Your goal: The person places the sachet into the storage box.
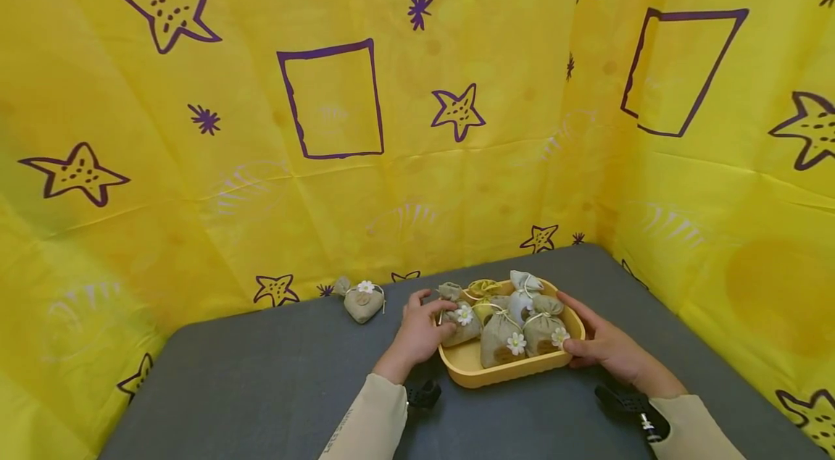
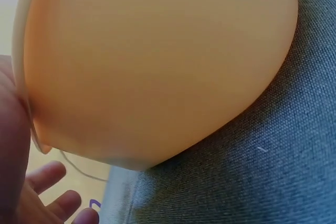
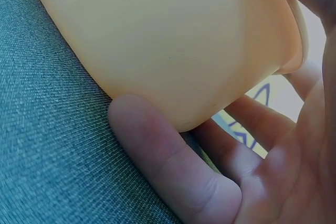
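A yellow oval-cornered tray (image 1: 491, 376) stands on the grey table with several small drawstring sachets in it. My left hand (image 1: 420, 329) reaches over its left rim and pinches the leftmost beige sachet (image 1: 462, 329), thumb and index finger at the sachet's side. In the left wrist view, other fingers (image 2: 67, 203) spread outside the tray wall. My right hand (image 1: 609, 348) holds the tray's right end, thumb at the rim; in the right wrist view, a finger (image 3: 163, 153) curls under the tray's lower edge. Beige sachets (image 1: 502, 340) with white flowers fill the front, with grey and mustard ones behind.
Another beige sachet (image 1: 363, 304) with a white flower lies on the table (image 1: 261, 380), left of the tray and near the back edge. Yellow cloth (image 1: 326, 214) with purple stars hangs behind and to the right. Black wrist devices (image 1: 424, 395) sit below the hands.
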A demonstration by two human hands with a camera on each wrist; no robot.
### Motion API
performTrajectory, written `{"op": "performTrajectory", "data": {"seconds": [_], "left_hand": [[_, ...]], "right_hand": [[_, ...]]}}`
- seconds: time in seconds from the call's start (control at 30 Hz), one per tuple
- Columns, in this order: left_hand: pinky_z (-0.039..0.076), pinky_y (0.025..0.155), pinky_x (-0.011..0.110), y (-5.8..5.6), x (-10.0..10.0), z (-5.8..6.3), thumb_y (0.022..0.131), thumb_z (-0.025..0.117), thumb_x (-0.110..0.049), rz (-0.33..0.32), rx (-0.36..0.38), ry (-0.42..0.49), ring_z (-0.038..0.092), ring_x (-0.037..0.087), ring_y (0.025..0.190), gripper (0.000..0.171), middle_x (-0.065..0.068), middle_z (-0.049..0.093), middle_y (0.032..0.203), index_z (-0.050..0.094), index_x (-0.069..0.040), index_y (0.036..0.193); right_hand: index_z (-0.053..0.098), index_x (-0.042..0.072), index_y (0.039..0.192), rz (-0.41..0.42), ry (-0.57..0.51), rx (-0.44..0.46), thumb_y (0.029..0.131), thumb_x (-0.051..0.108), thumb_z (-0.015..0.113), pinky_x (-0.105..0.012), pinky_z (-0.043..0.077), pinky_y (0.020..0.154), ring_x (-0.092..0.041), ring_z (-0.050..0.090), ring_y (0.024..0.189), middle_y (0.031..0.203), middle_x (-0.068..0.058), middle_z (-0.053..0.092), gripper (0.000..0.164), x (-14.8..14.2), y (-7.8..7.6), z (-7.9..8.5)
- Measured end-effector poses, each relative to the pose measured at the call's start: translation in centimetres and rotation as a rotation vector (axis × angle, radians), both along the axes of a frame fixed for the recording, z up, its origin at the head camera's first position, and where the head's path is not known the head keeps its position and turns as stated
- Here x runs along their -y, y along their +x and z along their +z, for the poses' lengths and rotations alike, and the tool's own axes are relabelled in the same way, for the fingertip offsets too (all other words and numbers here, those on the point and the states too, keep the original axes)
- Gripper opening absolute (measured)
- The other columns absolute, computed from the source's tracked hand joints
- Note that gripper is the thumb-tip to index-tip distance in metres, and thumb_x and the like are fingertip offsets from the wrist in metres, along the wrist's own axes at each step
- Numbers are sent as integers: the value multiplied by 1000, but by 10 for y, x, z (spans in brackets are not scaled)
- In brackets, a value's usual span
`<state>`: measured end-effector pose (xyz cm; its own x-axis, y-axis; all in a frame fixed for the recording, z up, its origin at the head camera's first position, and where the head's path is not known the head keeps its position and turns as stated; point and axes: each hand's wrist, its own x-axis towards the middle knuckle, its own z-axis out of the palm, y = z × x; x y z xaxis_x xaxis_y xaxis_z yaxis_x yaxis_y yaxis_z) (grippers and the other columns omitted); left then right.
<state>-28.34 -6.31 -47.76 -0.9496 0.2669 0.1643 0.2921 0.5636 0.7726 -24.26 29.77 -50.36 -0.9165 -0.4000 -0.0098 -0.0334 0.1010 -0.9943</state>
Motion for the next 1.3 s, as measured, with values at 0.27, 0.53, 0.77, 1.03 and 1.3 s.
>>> {"op": "performTrajectory", "data": {"seconds": [0.27,0.53,0.77,1.03,1.3], "left_hand": [[28,103,65,6,5,-1,93,70,-35,-32,92,54,23,46,140,33,20,26,155,70,-27,125],[27,105,65,21,16,0,100,60,-38,-71,106,175,32,45,137,37,22,35,150,68,-17,130],[33,103,61,27,38,3,100,62,-36,-24,80,177,41,39,132,38,15,46,142,66,-14,130],[47,84,46,14,81,-3,93,71,-16,411,-34,396,51,37,113,34,19,49,130,67,-6,125],[40,99,54,-3,123,-7,95,69,-13,474,99,532,38,40,131,59,19,29,156,45,-5,149]], "right_hand": [[4,14,161,4,5,-14,96,16,68,-48,55,74,-37,60,99,151,-35,12,91,-1,-1,-1],[5,13,161,0,28,-16,96,17,68,-46,55,75,-35,61,98,150,-37,13,91,0,2,2],[5,15,161,-5,39,-12,96,16,67,-45,55,75,-35,61,99,150,-36,13,90,-1,2,2],[4,13,161,0,35,-21,96,16,67,-46,56,74,-34,62,97,148,-38,15,90,-1,3,3],[4,14,161,-4,37,-17,95,16,68,-46,56,75,-34,61,98,150,-36,13,91,0,3,2]]}}
